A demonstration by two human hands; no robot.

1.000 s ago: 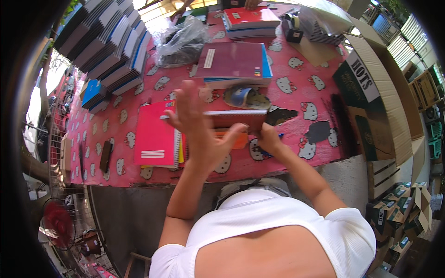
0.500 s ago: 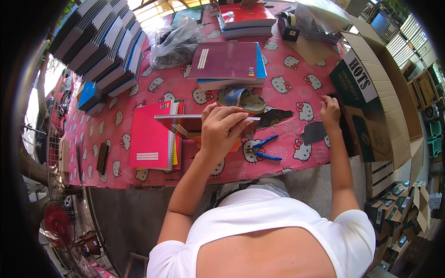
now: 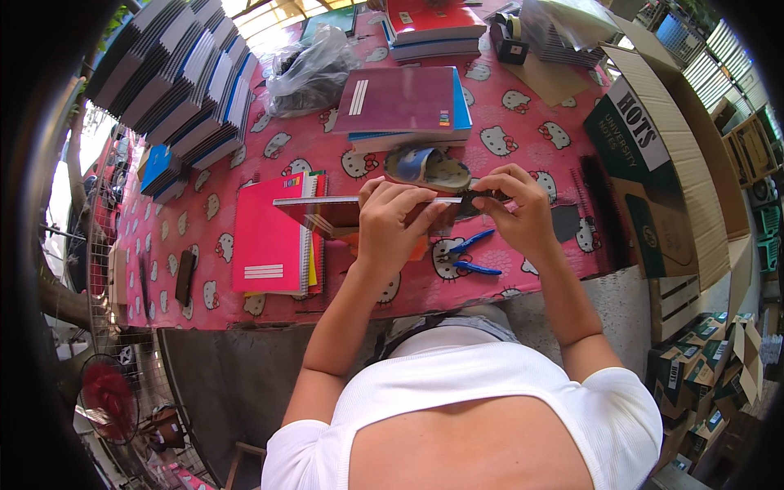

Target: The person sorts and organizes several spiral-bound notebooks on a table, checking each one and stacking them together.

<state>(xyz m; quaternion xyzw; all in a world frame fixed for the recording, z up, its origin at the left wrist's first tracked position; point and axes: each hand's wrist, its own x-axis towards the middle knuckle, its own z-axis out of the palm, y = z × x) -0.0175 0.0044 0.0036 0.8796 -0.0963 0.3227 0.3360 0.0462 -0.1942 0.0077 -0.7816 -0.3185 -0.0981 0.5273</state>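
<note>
To the right of the right hand (image 3: 516,214) stands a tall cardboard box (image 3: 665,175), open-topped, its bottom out of sight. Ahead of the left hand (image 3: 390,224) sits a clear plastic bag (image 3: 314,75) with dark contents. Farther ahead, toward the right hand's side, a small black holder (image 3: 510,49) carries a roll of tape (image 3: 513,28), and more clear plastic (image 3: 572,20) covers a stack of notebooks.

The left hand grips a dark red notebook (image 3: 314,216) by its upper edge, holding it tilted up over the table (image 3: 204,269); the fingertips of the right hand pinch a small dark piece (image 3: 474,198) at its right end. A sandal (image 3: 429,167) lies just beyond the hands, blue pliers (image 3: 474,263) nearer the body between them, and a pink notebook (image 3: 268,237) left of the left hand. Pink sheeting with white cat faces covers the table, with dark patches near the right hand. A red fan (image 3: 110,400) stands far to the left, cartons (image 3: 702,367) to the right.

An orange item (image 3: 418,249) is partly hidden by the left hand. The small dark piece's shape cannot be made out; the tall pile of notebooks (image 3: 184,73) far left is cut off above.
</note>
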